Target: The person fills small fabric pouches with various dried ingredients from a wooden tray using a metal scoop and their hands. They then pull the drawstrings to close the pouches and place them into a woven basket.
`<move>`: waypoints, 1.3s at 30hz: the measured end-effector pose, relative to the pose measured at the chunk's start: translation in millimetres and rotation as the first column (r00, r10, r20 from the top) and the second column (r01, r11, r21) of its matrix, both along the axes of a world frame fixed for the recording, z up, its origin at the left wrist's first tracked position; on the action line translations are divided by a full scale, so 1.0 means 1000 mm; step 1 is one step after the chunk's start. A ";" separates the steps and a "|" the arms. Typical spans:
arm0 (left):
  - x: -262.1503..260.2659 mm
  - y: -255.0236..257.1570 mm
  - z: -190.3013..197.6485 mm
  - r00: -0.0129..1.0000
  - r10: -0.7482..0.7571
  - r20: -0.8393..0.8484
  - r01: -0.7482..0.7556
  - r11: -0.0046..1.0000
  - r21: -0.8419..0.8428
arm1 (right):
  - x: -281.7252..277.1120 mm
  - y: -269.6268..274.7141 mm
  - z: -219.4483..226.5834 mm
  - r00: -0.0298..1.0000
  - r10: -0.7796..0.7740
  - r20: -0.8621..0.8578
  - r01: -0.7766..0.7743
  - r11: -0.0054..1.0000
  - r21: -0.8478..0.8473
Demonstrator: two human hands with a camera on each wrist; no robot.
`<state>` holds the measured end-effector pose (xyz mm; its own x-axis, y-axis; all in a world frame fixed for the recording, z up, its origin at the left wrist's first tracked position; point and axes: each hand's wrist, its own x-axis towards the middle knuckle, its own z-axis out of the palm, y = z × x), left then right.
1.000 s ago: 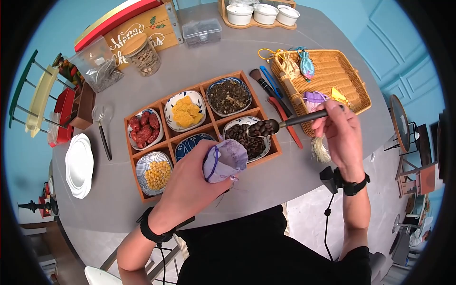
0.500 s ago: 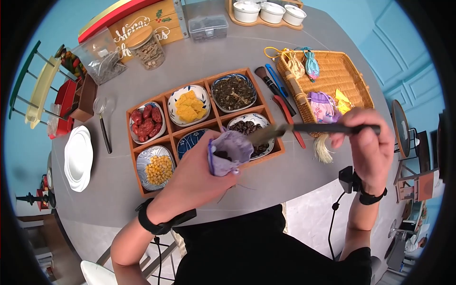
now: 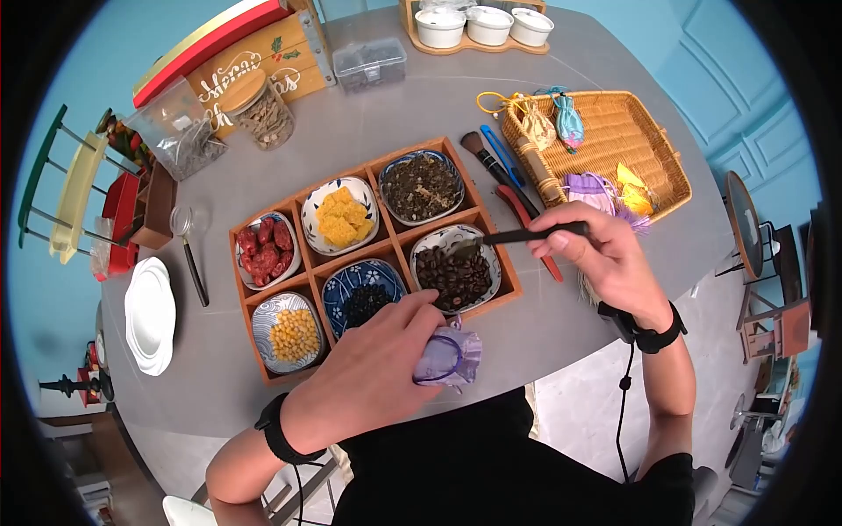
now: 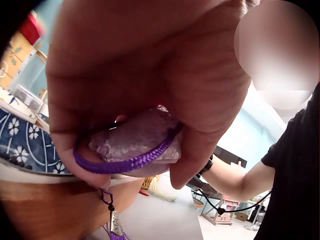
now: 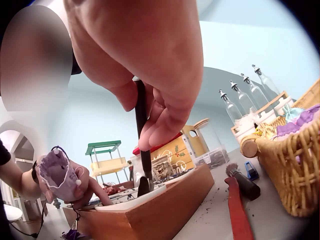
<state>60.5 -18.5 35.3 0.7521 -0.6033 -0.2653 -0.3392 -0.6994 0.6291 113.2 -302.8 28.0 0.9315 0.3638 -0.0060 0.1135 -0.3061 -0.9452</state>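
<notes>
My left hand (image 3: 373, 364) grips a small purple drawstring pouch (image 3: 449, 358) at the front edge of the wooden compartment box (image 3: 396, 230). In the right wrist view the pouch (image 5: 57, 175) has its mouth open; a purple cord circles it and a tassel (image 4: 116, 225) hangs below, seen in the left wrist view. My right hand (image 3: 605, 254) pinches the dark handle of a spoon (image 3: 535, 235), whose scoop end sits among dark brown beans (image 3: 456, 280) in a patterned bowl. Left fingertips lie close to that bowl's near side.
Other bowls in the box hold red dates (image 3: 266, 252), yellow pieces (image 3: 342, 217), dried dark leaves (image 3: 421, 186), black beans (image 3: 367, 302) and corn kernels (image 3: 294, 335). On the right are a brush (image 3: 482, 151), a red-handled tool (image 3: 517, 206) and a wicker basket (image 3: 605, 131) with small pouches.
A second ago the spoon carried beans beside the pouch; half a second ago it was at the pouch's mouth. Now it is back in the bean bowl, and the pouch has moved toward me.
</notes>
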 end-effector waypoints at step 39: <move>0.011 0.014 -0.009 0.936 0.311 -0.164 -0.339 0.923 -0.181 | -0.040 0.031 0.047 0.986 -0.164 -0.002 0.161 0.962 0.222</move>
